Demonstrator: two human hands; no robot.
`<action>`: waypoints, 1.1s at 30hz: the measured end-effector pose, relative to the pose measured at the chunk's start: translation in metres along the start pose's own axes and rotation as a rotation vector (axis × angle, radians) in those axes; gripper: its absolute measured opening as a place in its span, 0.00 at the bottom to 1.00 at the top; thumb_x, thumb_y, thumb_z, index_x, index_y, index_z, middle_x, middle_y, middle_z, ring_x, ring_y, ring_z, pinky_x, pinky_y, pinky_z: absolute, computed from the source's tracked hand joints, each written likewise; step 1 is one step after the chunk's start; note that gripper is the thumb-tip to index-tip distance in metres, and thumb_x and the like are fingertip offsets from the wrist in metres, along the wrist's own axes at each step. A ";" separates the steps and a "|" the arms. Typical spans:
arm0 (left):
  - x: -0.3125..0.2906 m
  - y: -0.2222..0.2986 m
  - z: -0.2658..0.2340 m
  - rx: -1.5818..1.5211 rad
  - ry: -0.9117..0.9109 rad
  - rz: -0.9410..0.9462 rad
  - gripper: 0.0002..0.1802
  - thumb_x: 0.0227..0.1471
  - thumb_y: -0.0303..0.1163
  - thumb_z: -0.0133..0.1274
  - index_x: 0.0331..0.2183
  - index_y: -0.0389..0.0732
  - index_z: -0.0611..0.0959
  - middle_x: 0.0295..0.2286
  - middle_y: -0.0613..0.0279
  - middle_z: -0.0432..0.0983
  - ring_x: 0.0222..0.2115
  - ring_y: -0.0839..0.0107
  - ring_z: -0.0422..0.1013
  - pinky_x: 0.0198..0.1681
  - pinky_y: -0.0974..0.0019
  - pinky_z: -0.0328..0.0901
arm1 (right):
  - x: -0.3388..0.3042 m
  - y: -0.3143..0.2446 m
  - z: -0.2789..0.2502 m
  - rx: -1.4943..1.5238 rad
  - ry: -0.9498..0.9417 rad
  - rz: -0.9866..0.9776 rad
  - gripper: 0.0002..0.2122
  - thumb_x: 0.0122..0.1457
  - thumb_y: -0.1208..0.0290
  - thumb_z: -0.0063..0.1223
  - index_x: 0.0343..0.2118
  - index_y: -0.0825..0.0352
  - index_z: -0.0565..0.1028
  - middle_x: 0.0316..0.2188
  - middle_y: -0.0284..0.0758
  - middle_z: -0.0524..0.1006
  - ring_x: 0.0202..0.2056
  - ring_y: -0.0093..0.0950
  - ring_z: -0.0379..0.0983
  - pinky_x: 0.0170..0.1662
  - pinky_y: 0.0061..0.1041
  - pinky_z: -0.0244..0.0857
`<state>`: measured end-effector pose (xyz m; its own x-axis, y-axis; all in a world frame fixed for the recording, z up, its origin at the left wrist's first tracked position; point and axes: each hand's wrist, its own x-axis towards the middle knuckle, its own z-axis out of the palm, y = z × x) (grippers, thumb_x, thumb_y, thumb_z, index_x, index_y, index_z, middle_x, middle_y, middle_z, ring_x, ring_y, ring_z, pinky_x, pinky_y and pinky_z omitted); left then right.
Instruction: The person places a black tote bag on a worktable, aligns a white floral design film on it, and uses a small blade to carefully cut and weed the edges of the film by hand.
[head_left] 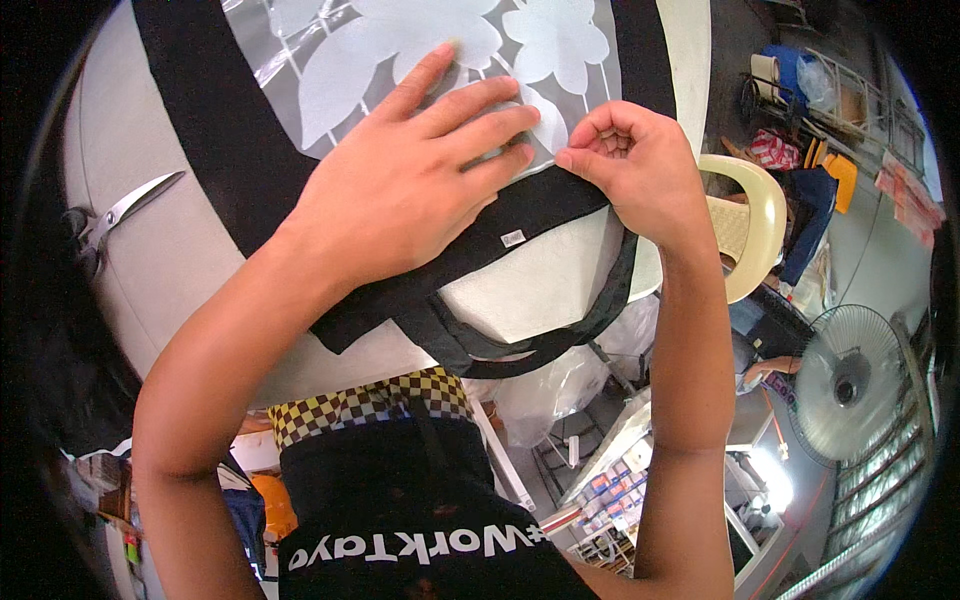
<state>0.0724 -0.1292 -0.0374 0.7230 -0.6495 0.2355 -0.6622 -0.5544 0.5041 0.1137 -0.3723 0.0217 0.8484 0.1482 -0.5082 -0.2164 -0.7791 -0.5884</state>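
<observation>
head view: left hand [420, 170] flat on bag [250, 150]; right hand [625, 160] pinches its black hem [560, 195].

— What do we see of the person's clothing?
— We see bare forearms with no sleeves reaching them, and both the left hand [400, 190] and right hand [635, 165] without gloves or rings.
— And lower down?
— We see a black garment with white lettering, topped by a yellow-and-black checkered band
</observation>
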 end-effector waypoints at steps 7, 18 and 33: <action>0.002 0.002 -0.004 0.014 -0.045 -0.007 0.29 0.51 0.32 0.61 0.56 0.55 0.79 0.62 0.67 0.67 0.67 0.63 0.58 0.74 0.42 0.42 | 0.001 -0.002 0.002 -0.062 0.027 -0.047 0.10 0.48 0.71 0.72 0.30 0.69 0.82 0.23 0.33 0.81 0.26 0.21 0.78 0.32 0.23 0.72; -0.001 0.001 -0.002 0.033 -0.063 -0.016 0.30 0.51 0.32 0.62 0.57 0.51 0.78 0.64 0.68 0.66 0.69 0.64 0.56 0.75 0.44 0.41 | 0.005 -0.006 0.000 -0.179 -0.011 -0.052 0.13 0.45 0.67 0.73 0.29 0.69 0.82 0.24 0.37 0.81 0.27 0.27 0.79 0.34 0.26 0.73; 0.001 0.001 -0.004 0.073 -0.004 0.043 0.29 0.51 0.30 0.62 0.56 0.51 0.79 0.63 0.67 0.68 0.68 0.63 0.58 0.74 0.44 0.45 | 0.008 -0.022 -0.002 -0.307 -0.041 0.005 0.14 0.43 0.63 0.74 0.28 0.67 0.82 0.24 0.39 0.82 0.27 0.30 0.81 0.35 0.28 0.74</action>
<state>0.0728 -0.1285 -0.0332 0.6927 -0.6755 0.2528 -0.7055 -0.5620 0.4317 0.1262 -0.3551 0.0320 0.8263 0.1636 -0.5390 -0.0593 -0.9264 -0.3719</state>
